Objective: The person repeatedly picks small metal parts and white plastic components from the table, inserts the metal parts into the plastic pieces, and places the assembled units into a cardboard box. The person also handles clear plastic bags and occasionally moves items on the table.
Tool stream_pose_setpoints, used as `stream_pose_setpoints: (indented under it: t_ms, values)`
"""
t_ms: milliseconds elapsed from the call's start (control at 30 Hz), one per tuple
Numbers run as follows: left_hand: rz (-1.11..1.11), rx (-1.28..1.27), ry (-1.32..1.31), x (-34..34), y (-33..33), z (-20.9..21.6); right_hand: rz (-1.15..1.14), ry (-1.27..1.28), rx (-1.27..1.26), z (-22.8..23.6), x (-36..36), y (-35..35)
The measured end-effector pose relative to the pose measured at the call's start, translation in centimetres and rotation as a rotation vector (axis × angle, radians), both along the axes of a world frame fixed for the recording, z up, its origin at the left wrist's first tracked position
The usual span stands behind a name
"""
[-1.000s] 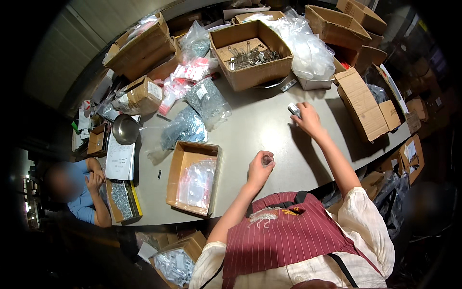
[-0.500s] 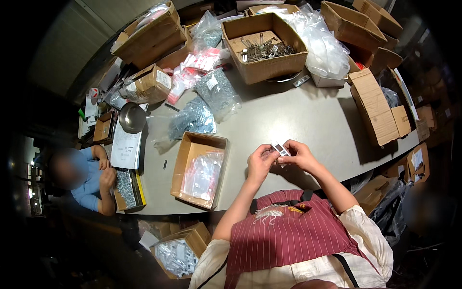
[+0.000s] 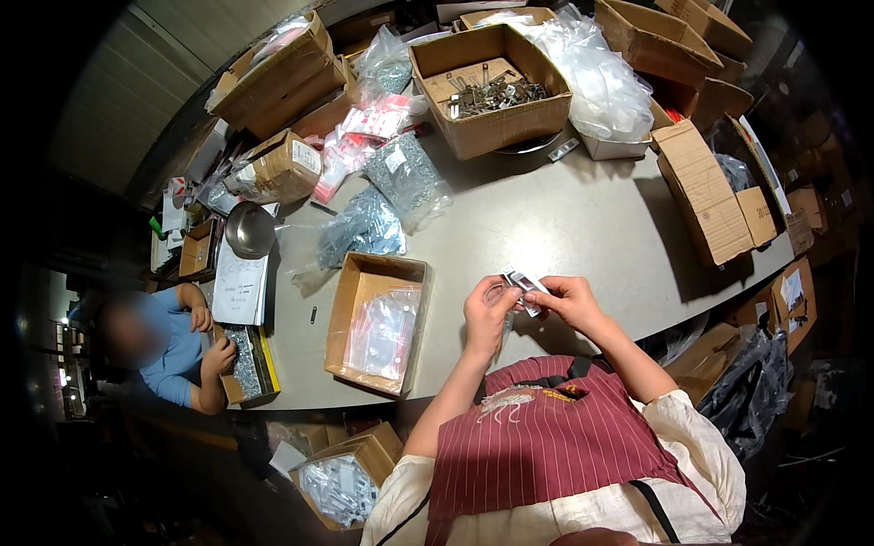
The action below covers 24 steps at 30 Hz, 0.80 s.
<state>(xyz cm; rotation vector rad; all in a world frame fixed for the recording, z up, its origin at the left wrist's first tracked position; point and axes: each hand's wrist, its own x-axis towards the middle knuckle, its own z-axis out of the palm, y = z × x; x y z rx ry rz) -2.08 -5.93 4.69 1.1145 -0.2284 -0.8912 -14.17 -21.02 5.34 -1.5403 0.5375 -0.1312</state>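
Observation:
Over the near part of the table, my left hand (image 3: pixel 487 311) and my right hand (image 3: pixel 569 300) meet in front of my apron. Between them is a small silver-and-white rectangular metal piece (image 3: pixel 528 281) with dark openings. My right fingers pinch its right side. A clear plastic bag (image 3: pixel 496 295) shows at my left fingers, which are closed on it and lie against the metal piece. Whether the piece is partly inside the bag I cannot tell. Left of my hands stands an open cardboard box (image 3: pixel 425 314) holding flat clear bags (image 3: pixel 386 329).
A large carton (image 3: pixel 492 136) of metal clips stands at the back. Bags of small metal parts (image 3: pixel 408 179) lie left of it. A metal bowl (image 3: pixel 249 229) rests on papers. At the left, a person in a blue shirt (image 3: pixel 182 341) reaches into a box of small parts (image 3: pixel 244 364).
The metal piece has tilted and shifted slightly in my fingers, and clear plastic now shows at my left hand. The person at the left has moved a hand to the parts box.

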Motion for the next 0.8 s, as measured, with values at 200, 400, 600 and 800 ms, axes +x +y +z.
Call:
stream_pose_setpoints:
  t_ms: [200, 400, 600, 800]
  values:
    - [-0.025, 0.002, -0.094, -0.7, 0.1, 1.1, -0.046, -0.007, 0.375, 0.7, -0.4, -0.2]
    - [0.019, 0.035, -0.230, -0.8, 0.0, -0.6, -0.092, -0.025, 0.388, 0.9, -0.4, 1.0]
    - [0.072, -0.008, -0.149, -1.2, -0.2, 0.2, -0.205, -0.141, 0.338, -0.3, -0.6, 2.2]
    - [0.098, -0.015, -0.142, -1.4, -0.6, 1.5, -0.300, -0.235, 0.310, 0.9, 0.2, 3.3]
